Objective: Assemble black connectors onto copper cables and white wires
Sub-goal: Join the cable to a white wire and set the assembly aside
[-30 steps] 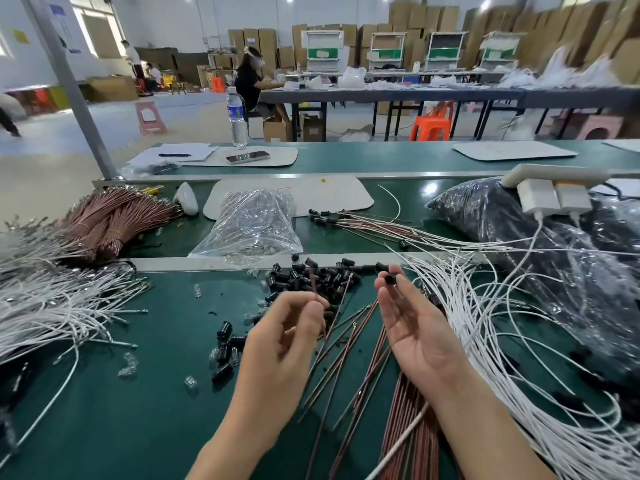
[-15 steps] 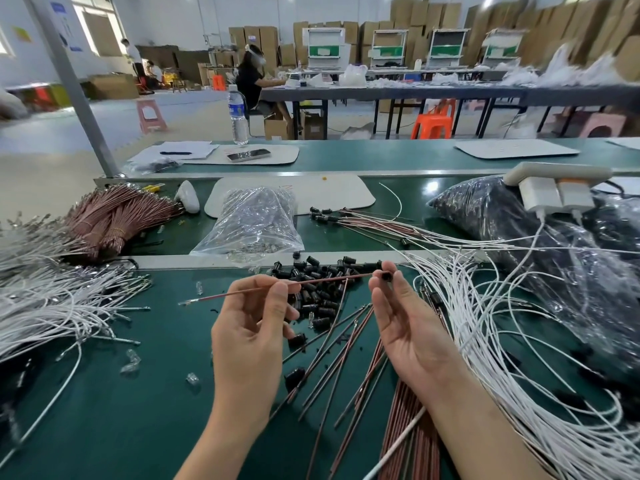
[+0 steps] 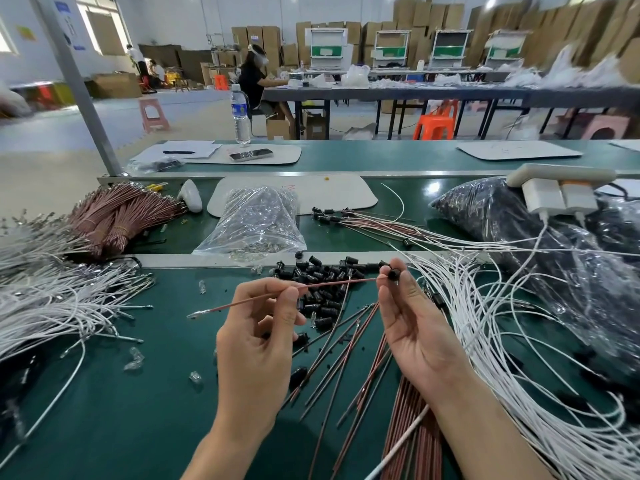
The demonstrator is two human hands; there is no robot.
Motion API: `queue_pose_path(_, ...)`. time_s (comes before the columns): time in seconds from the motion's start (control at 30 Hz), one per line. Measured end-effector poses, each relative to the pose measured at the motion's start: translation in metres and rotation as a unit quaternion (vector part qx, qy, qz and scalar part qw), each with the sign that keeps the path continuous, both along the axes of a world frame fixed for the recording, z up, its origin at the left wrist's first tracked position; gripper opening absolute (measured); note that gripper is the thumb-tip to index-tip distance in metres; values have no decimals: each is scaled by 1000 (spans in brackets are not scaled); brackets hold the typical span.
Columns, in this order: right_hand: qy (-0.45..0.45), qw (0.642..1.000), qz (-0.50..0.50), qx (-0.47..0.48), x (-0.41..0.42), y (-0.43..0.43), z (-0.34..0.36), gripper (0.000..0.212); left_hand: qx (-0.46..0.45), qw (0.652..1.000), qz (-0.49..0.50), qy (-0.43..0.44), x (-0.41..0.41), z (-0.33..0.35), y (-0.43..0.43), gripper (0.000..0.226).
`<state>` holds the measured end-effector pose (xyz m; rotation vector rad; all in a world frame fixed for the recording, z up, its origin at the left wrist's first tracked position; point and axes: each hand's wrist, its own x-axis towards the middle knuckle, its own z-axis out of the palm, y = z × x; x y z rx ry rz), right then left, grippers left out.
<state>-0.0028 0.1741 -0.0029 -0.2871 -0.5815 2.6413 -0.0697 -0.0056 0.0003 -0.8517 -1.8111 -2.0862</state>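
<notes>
**Connector meets cable end, both hands pinching**

While the right hand [image 3: 412,327] pinches a black connector [image 3: 392,274] between thumb and fingertip, the left hand [image 3: 256,344] pinches a copper cable [image 3: 277,295] near its middle, thumb pressed to forefinger. The cable runs nearly level between the hands, lifted off the green tabletop [image 3: 104,410]. Its right tip sits at the connector, touching or just entering; can't tell which. Its left end, with a bare metal terminal [image 3: 197,314], sticks out free past the left hand.

Why held so, my read: the mid-cable grip keeps the thin cable stiff enough to steer, and the fingertip pinch leaves the connector's opening facing the cable. Both raised, likely so the mating can be seen.

Outward: loose black connectors [image 3: 322,275] lie heaped right behind the hands, close to the metal rail [image 3: 194,259] at the tabletop's far edge, an easy reach for the right hand. More copper cables [image 3: 346,355] are fanned under and between the wrists, the next ones to pick up. White wires [image 3: 502,341] sweep along the right edge, and another white bundle [image 3: 45,299] lies at the left edge. Past the rail sit a clear bag [image 3: 256,220], tied copper bundles [image 3: 117,216], and a few cables with connectors on [image 3: 349,218], looks like the finished pile.

Step in hand: seating this connector, still early in the batch.
</notes>
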Motion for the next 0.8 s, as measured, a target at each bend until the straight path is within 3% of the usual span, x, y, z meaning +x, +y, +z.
queue_pose_path(0.4,-29,999,-10,39,0,-3,2,24,-14,1000,-4,-14,0,0,0,9)
queue_pose_path(0.5,-21,998,3,56,0,-5,3,25,2,997,-10,-75,-4,2,1,3)
queue_pose_path(0.63,-7,997,12,71,1,-6,3,27,24,981,-43,-186,-11,4,0,20)
queue_pose_path(0.8,-8,988,-4,154,-2,-13,4,26,117,908,-117,-384,-21,3,2,19)
